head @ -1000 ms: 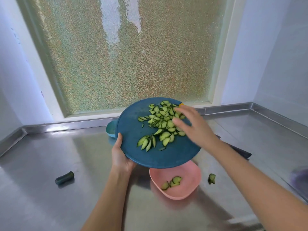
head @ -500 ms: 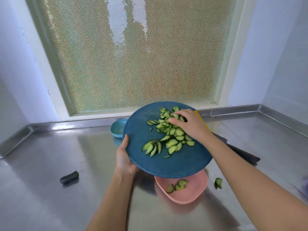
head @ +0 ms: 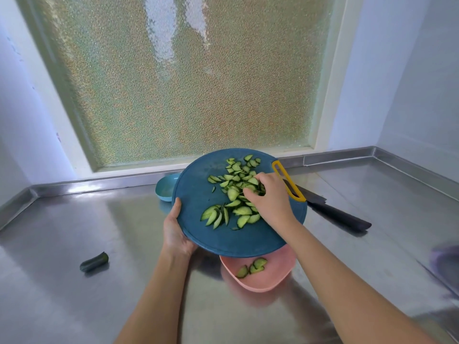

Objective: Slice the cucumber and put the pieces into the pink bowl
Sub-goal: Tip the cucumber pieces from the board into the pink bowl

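A round blue cutting board [head: 198, 194] with a yellow handle is tilted above the pink bowl [head: 273, 279]. My left hand [head: 175, 229] grips the board's left edge. Several cucumber slices [head: 232, 194] lie on the board. My right hand [head: 269, 197] rests on the slices with fingers curled over them. A few slices [head: 253, 266] lie inside the pink bowl, whose far half is hidden under the board.
A cucumber end [head: 94, 262] lies on the steel counter at left. A small blue bowl [head: 165, 187] sits behind the board. A dark knife [head: 332, 212] lies to the right. A purple object [head: 447, 259] shows at the right edge. Walls and a frosted window close the back.
My right hand has drawn down the board over the slices, pushing them toward the lower edge. The board's yellow handle is now uncovered.
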{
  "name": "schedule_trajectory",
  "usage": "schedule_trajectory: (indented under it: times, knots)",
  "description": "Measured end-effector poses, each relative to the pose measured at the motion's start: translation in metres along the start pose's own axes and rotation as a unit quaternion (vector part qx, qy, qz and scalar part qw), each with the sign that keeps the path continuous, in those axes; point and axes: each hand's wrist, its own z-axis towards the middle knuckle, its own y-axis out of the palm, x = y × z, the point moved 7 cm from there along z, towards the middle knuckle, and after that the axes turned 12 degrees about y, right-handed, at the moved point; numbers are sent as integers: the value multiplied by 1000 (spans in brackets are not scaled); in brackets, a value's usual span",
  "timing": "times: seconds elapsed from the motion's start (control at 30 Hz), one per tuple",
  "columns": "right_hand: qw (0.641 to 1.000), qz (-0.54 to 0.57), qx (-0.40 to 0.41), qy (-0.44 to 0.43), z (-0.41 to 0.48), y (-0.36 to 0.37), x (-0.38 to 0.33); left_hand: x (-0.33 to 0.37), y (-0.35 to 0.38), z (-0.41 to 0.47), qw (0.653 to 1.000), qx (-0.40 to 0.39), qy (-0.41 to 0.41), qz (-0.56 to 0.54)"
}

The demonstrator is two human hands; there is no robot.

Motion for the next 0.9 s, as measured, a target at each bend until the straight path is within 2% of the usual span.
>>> schedule_trajectory:
  times: [0.5, 0.9]
  knots:
    - [998, 39, 32, 25, -56, -8, 8, 0, 0, 2, 1000, -21, 16, 15]
    - [998, -27, 41, 35, -108, -3, 5, -5, -17, 12, 1000, -10, 1, -8]
